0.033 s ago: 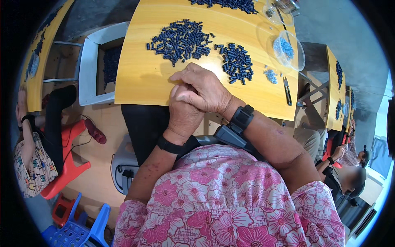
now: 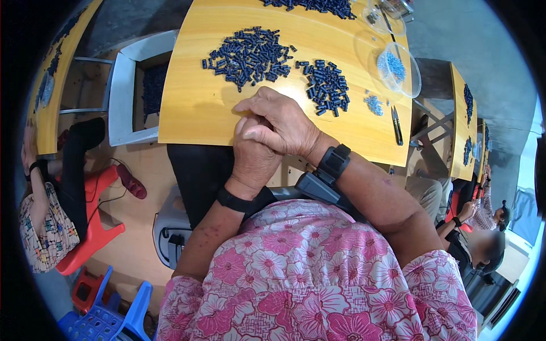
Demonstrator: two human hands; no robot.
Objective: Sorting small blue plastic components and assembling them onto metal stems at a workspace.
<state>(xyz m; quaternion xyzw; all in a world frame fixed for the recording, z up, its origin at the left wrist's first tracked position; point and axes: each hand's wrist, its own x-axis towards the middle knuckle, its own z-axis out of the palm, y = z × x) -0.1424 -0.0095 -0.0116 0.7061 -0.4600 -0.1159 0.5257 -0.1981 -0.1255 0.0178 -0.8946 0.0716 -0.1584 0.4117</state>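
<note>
At the near edge of the wooden table [image 2: 193,122], my two hands are clasped together. My right hand [image 2: 287,122] lies on top, its fingers folded over the left. Underneath, my left hand [image 2: 253,162] is closed; its fingers are mostly covered, and whatever may be inside them is hidden. Just beyond the hands lies a large heap of small dark cylindrical parts [image 2: 250,57]. To its right is a smaller pile of similar dark parts [image 2: 328,88]. Neither hand touches these piles.
Rightward lie tiny light-blue pieces [image 2: 373,104], black-handled snips [image 2: 397,126] and a clear tub [image 2: 414,79] of blue pieces. More dark parts [image 2: 318,7] lie at the far edge. A white box [image 2: 122,94] stands left. People sit at side tables; a blue chair [image 2: 108,321] is lower left.
</note>
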